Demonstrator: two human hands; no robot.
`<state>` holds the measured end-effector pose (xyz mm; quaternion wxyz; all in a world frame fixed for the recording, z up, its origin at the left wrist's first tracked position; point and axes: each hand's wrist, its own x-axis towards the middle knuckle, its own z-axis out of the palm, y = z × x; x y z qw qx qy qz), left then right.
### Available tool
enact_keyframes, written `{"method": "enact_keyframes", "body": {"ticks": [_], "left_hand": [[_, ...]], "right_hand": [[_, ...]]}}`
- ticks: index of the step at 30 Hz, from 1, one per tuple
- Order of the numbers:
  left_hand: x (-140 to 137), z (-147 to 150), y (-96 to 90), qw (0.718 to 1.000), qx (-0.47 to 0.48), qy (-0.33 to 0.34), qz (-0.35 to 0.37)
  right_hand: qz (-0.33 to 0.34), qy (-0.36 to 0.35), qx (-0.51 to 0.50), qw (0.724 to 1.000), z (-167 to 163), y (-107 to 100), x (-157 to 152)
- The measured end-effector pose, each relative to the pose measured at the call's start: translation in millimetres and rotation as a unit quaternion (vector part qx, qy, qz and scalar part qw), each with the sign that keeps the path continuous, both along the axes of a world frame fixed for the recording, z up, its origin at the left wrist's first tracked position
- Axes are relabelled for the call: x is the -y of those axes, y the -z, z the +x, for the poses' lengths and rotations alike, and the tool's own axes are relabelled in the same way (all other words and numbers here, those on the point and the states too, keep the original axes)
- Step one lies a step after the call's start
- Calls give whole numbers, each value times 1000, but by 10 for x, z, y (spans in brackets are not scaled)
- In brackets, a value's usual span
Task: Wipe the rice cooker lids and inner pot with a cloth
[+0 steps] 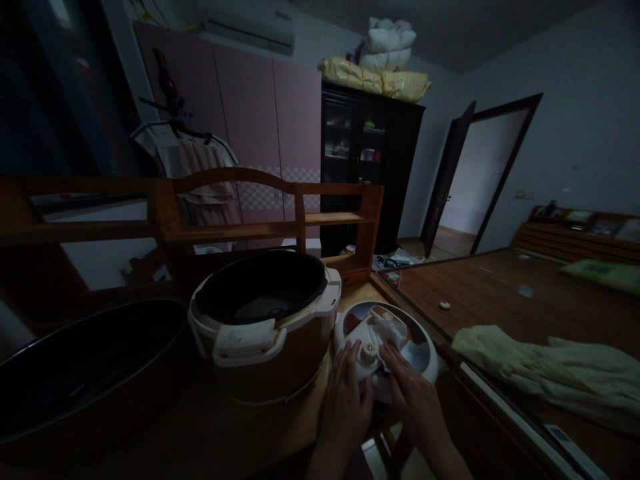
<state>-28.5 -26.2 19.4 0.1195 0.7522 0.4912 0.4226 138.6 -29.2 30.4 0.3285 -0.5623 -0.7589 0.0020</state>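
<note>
The white pressure cooker lid (431, 363), with a glossy top, lies on the wooden surface. A pale round valve knob (369, 352) stands near its middle. My left hand (344, 393) rests on the lid's near left part, fingers stretched out beside the knob. My right hand (411, 393) presses a crumpled white tissue (391, 331) against the lid, right of the knob; its fingertips are partly hidden. Left of the lid stands the open electric pressure cooker (260, 367), with a dark inner pot (260, 283) and white side handle (246, 340).
A large dark pan (95, 387) stands at the left. Behind the cooker rises a wooden rack (235, 233). At the right, a brown bed board (480, 287) bears a light green cloth (545, 367) and a small white round object (445, 305).
</note>
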Motion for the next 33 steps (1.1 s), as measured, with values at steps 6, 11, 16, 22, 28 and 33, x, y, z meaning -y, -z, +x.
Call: {"method": "enact_keyframes", "body": {"ticks": [6, 11, 16, 22, 28, 33], "left_hand": [[-23, 43, 32, 1000, 26, 8, 1], [-12, 0, 25, 998, 58, 13, -21], [-9, -40, 3, 997, 64, 31, -30], [-28, 2, 18, 997, 65, 17, -42], [-76, -4, 21, 998, 47, 24, -35], [-50, -22, -21, 999, 32, 28, -31]], "right_hand": [[18, 2, 2, 1000, 19, 28, -20], [44, 2, 11, 999, 10, 48, -16], [53, 4, 20, 998, 3, 56, -18], [46, 10, 31, 998, -3, 42, -18], [45, 19, 38, 998, -1, 62, -24], [43, 21, 48, 998, -2, 63, -23]]}}
